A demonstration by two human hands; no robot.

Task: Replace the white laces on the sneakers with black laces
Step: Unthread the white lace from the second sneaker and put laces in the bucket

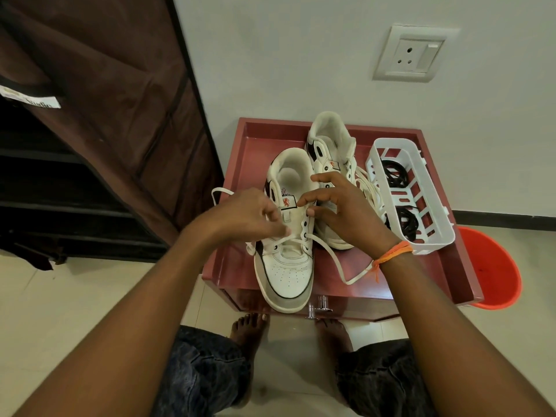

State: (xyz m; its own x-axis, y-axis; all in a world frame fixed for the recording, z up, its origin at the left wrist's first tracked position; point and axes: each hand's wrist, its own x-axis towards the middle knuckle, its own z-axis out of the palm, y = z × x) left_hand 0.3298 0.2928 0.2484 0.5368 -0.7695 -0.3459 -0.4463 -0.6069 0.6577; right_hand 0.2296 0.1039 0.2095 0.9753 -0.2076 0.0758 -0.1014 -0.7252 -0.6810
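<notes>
Two white sneakers stand on a small red table [430,275]. The near sneaker [285,266] points its toe at me; its white lace [328,254] is threaded only through the lowest eyelets, with one loose end trailing right across the table. My left hand [243,213] pinches the lace's left strand beside the tongue. My right hand [340,206] grips the sneaker's right eyelet edge with curled fingers and thumb. Behind it, the far sneaker [331,145] keeps its white lace. Black laces [394,176] lie coiled in a white basket [433,239].
A brown fabric wardrobe [114,115] stands to the left. An orange bucket [493,272] sits on the floor right of the table. A wall socket [412,54] is above. The table's drawer handle [319,307] juts toward my bare feet.
</notes>
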